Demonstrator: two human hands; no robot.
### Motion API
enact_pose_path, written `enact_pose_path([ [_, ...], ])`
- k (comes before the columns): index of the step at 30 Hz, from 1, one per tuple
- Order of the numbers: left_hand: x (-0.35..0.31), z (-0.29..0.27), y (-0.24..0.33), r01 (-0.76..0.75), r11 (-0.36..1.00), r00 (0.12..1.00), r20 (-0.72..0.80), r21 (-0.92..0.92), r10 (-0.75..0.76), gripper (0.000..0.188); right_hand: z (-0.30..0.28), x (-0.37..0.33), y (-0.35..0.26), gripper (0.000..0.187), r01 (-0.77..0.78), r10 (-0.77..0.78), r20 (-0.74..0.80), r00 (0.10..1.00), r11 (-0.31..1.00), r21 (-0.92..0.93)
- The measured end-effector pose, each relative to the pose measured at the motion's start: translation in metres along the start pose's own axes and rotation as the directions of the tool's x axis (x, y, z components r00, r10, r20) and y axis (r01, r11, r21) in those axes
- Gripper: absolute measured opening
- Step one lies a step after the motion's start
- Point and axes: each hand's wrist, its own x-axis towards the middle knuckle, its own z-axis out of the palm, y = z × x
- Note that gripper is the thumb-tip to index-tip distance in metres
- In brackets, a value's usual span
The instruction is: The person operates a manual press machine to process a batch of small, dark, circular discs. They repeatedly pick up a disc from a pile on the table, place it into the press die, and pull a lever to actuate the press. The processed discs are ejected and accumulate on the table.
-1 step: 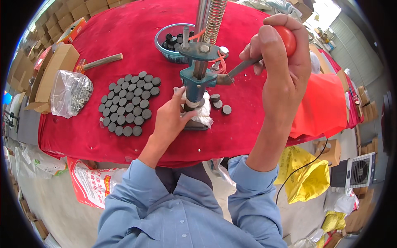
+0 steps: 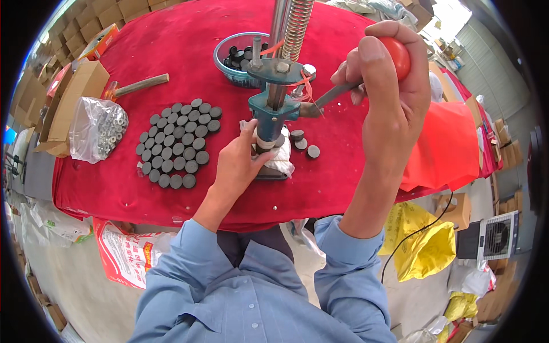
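A teal hand press [image 2: 273, 114] with a steel column and a coil spring [image 2: 298, 28] stands before me. My right hand [image 2: 389, 86] is closed round the red ball knob [image 2: 397, 57] of its lever [image 2: 337, 93], raised to the right. At the foot of the ram, my left hand [image 2: 235, 166] pinches a small dark round piece [image 2: 263, 150], partly hidden by the fingers. White wrapping [image 2: 281, 160] covers the base beside it. Several grey-black round discs [image 2: 179, 132] lie grouped to the left. A few loose discs [image 2: 313, 151] sit just right of the press.
Behind the press is a blue basin [image 2: 226, 43] of black pieces. Leftward lie a hammer [image 2: 140, 84], a clear bag of metal nuts [image 2: 98, 130] and a cardboard box [image 2: 74, 108]. A red-orange bag [image 2: 440, 148] covers the right end of the red tablecloth [image 2: 320, 194].
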Motion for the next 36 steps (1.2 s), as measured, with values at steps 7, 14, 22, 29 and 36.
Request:
enact_pose_path([
  [7,0.001,0.011,-0.006,-0.02,0.997,0.997,-0.07,-0.072,0.015,0.088,-0.006,-0.028,0.017,0.025,0.127,-0.137,-0.076,0.988,0.984,-0.127],
  [14,-0.002,0.003,-0.003,0.031,0.995,0.998,-0.05,-0.094,-0.036,0.09,-0.011,-0.112,0.023,0.036,0.276,-0.276,-0.026,0.961,0.961,-0.002],
  [22,-0.027,-0.065,-0.033,-0.031,0.941,0.998,-0.047,0.338,0.05,0.041,-0.01,-0.201,0.039,0.034,0.186,-0.195,-0.052,0.979,0.972,-0.141],
  [29,-0.054,-0.09,-0.049,0.032,0.901,0.998,0.034,0.432,-0.052,0.037,-0.016,-0.194,0.041,0.032,0.194,-0.196,-0.005,0.981,0.974,-0.12],
  [36,-0.057,-0.089,-0.052,-0.047,0.901,0.999,0.028,0.431,0.039,0.035,-0.001,-0.197,0.04,0.034,0.178,-0.187,-0.117,0.975,0.98,-0.088],
])
